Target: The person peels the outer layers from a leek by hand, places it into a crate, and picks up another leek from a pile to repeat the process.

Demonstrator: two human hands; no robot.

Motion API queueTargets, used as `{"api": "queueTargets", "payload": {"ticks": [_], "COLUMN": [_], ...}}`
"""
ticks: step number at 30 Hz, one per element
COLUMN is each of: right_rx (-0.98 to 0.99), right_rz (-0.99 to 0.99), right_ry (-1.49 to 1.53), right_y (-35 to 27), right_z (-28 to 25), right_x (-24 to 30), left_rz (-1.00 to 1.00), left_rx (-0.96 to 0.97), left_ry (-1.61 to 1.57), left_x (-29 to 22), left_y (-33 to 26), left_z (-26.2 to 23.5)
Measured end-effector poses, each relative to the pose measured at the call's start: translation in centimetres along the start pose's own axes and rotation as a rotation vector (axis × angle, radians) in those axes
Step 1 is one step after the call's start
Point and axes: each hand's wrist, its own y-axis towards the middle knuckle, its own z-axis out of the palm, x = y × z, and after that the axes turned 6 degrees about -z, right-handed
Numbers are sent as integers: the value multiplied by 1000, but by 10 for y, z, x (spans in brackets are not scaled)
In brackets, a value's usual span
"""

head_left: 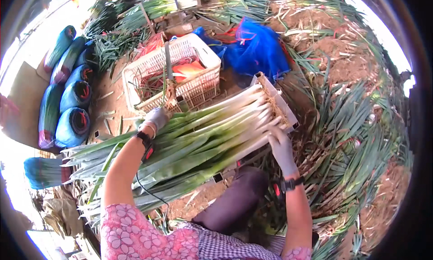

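Where blue net-wrapped bundles (74, 111) lie far left, beside a white plastic crate (198, 86): gloved left hand (156, 119) resting on the green onion bundle (198, 140), fingers apparently curled; gloved right hand (280, 145) pressed flat against white stalk ends near the white end board (282, 104).

One crate (198, 86); two gloved hands (leeks — uncountable)
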Motion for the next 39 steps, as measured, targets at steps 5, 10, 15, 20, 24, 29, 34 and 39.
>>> {"api": "queueTargets", "payload": {"ticks": [5,10,15,20,24,29,34,39], "right_rx": [116,251,289,361,348,343,337,338], "right_rz": [-235,-295,-253,-132,-135,-132,-139,-106], "right_ry": [-311,-489,-611,-707,-645,-634,-722,-710], "right_y": [90,144,139,141,142,141,142,138], "right_z": [43,88,93,90,94,92,95,93], "right_x": [-48,-82,-111,-80,-92,-95,-90,-91], "left_rz": [-88,-22,-27,95,-206,-545,-351,-1127], "left_rx": [60,62,120,240,303,250,-117,-686], "left_ry": [-213,-202,-388,250,446,465,518,-1455], "left_x": [-61,-54,-27,57,71,28,107,159], "left_y": [-25,-36,-40,-84,-116,-137,-191,-243], "left_z": [-34,-44,-37,-73,-88,-95,-53,-43]}}
